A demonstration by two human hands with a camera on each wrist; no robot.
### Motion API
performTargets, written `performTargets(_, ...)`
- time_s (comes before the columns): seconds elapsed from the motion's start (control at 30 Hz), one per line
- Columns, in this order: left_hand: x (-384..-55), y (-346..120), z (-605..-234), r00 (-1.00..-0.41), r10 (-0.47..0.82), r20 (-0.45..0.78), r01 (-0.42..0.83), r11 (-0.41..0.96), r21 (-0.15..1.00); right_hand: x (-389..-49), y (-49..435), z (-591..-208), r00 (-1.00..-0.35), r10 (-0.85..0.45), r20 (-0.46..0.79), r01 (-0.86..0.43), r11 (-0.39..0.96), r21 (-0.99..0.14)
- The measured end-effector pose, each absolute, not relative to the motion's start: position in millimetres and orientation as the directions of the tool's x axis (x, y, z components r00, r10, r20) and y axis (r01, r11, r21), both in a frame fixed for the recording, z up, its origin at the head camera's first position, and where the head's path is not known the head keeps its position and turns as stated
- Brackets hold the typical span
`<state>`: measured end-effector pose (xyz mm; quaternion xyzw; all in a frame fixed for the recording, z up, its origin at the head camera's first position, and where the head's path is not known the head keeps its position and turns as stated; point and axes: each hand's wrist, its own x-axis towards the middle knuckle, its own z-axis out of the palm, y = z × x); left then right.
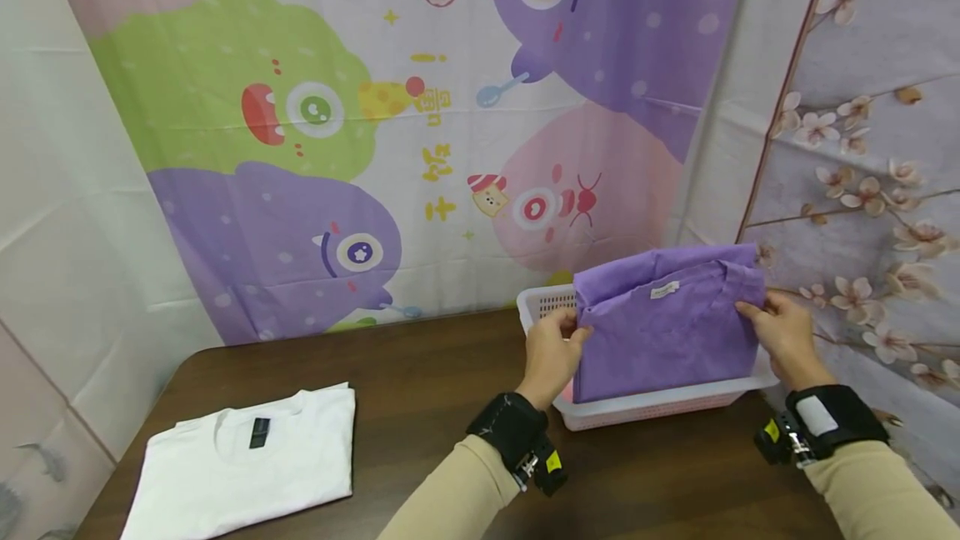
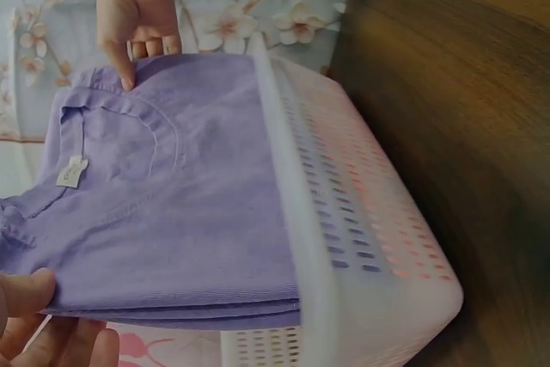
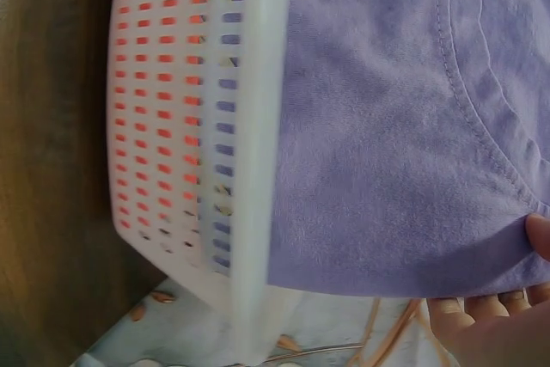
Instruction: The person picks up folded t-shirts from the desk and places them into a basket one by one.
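**Purple shirt held folded above a white basket**

Purple cloth fills the middle of the scene: a folded purple shirt [image 1: 663,332] is held up by both hands over a white plastic basket [image 1: 645,409] at the far right of a dark wooden table [image 1: 420,390]. The shirt's lower part hangs inside the basket, its top edge and neckline rise above the rim, and a small white label [image 1: 664,290] shows near the collar.

The left hand [image 1: 551,354] grips the shirt's left edge, thumb in front and fingers curled behind the fold. In the left wrist view its fingers [image 2: 51,333] close on the stacked layers at the shirt's corner. The right hand [image 1: 780,332] holds the opposite edge near the collar, fingers pinching the cloth; the right wrist view shows the thumb [image 3: 540,234] on the front of the fabric and the fingertips just under the fold.

The basket has slotted walls, and something pink shows through the slots and at its bottom. It stands close to the wall hangings: a cartoon monster cloth [image 1: 390,132] behind the table and a blossom-print cloth [image 1: 862,173] on the right.

A folded white t-shirt [image 1: 247,461] lies flat on the table's near left corner, well apart from the basket. Both wrists wear black straps over beige sleeves.
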<state>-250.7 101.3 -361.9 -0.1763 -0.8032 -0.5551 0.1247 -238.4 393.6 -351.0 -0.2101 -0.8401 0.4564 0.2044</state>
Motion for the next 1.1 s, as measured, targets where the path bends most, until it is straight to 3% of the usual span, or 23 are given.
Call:
performTargets(0.8, -251, 113, -387, -0.91, 0.161, 0.383, 0.415, 0.345, 0.842, -239, 402, -378, -0.828, 0.56, 0.035, 0.285, 0.474, -0.833)
performTargets(1.1, -254, 116, -393, -0.914, 0.143, 0.38, 0.405, 0.387, 0.828, -238, 401, -387, -0.829, 0.553, 0.081, 0.278, 0.533, -0.799)
